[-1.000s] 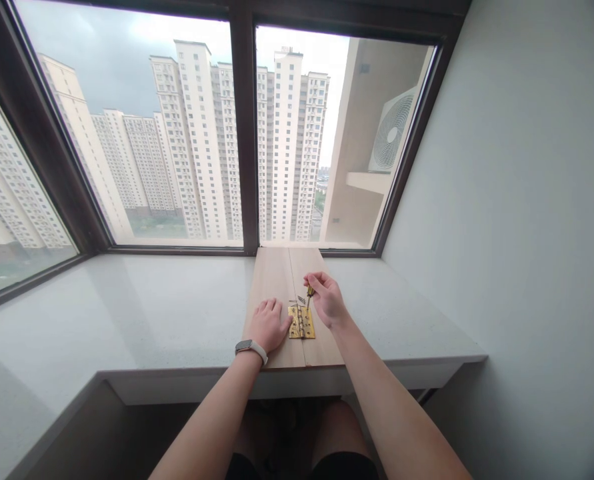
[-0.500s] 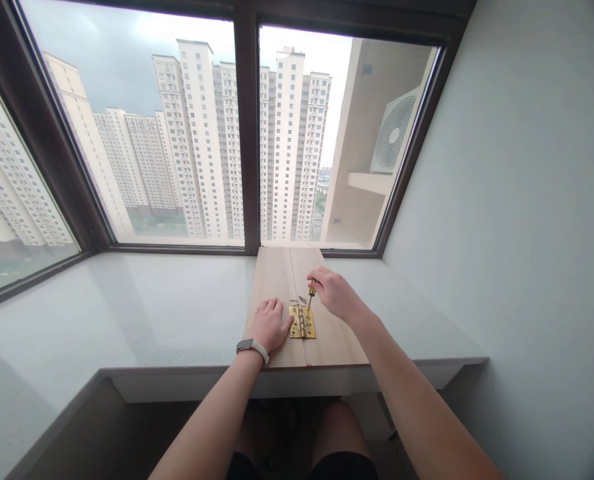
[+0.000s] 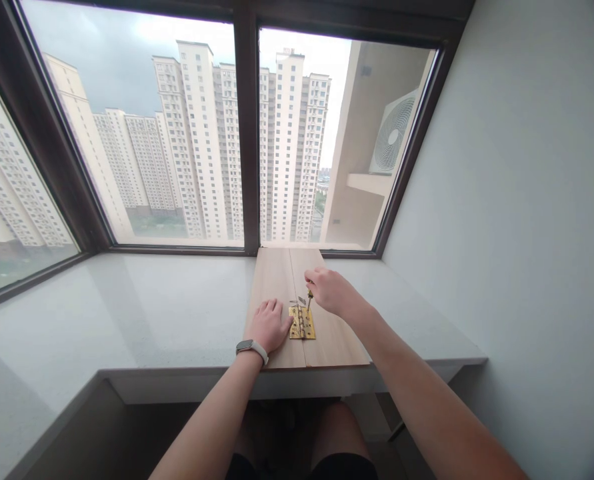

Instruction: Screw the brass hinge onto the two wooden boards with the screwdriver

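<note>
A brass-coloured hinge lies unfolded across the seam between two light wooden boards. My left hand rests flat on the left board, its thumb touching the hinge's left leaf. In my right hand is a small screwdriver, held upright by the handle. Its tip meets the upper part of the hinge's right leaf; whether a screw sits under it is too small to tell. Several dark screws lie on the boards just beyond the hinge.
The boards lie on a white stone sill, reaching from its front edge to the dark window frame. A plain wall rises on the right. My knees are below the sill.
My right hand has shifted slightly left and turned on the screwdriver handle, which now shows less. The left hand and the hinge stay in place.
</note>
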{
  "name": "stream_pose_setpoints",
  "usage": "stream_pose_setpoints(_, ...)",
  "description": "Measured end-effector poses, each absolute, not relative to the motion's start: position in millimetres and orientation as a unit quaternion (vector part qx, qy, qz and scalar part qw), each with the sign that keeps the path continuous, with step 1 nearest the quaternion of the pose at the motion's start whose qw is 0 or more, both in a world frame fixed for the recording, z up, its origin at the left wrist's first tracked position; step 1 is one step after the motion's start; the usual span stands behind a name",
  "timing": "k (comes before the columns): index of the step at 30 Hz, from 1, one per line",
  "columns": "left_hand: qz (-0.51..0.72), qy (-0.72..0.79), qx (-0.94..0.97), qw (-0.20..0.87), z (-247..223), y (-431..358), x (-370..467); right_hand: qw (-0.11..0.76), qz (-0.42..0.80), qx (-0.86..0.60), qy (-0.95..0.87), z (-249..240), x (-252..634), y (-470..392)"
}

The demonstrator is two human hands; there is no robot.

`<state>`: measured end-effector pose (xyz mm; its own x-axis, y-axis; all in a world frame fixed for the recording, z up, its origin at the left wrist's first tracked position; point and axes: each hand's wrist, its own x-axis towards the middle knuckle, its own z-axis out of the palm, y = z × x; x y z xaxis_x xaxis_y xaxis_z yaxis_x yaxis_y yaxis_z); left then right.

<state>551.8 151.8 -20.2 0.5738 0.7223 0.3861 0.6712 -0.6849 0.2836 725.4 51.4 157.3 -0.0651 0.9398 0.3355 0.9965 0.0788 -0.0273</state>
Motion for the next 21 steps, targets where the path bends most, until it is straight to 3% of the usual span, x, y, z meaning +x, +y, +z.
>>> stream_pose_setpoints(5, 0.239, 0.395, 0.885, 0.056, -17.9, 150.5, 552.1, 0.12, -0.141, -0.697, -0.692, 155.8, 717.6, 53.9)
stream_pose_setpoints(21, 0.233, 0.395, 0.886, 0.063, -15.3, 149.2, 550.8, 0.12, -0.082, -0.661, -0.736, 157.1, 726.6, 50.4)
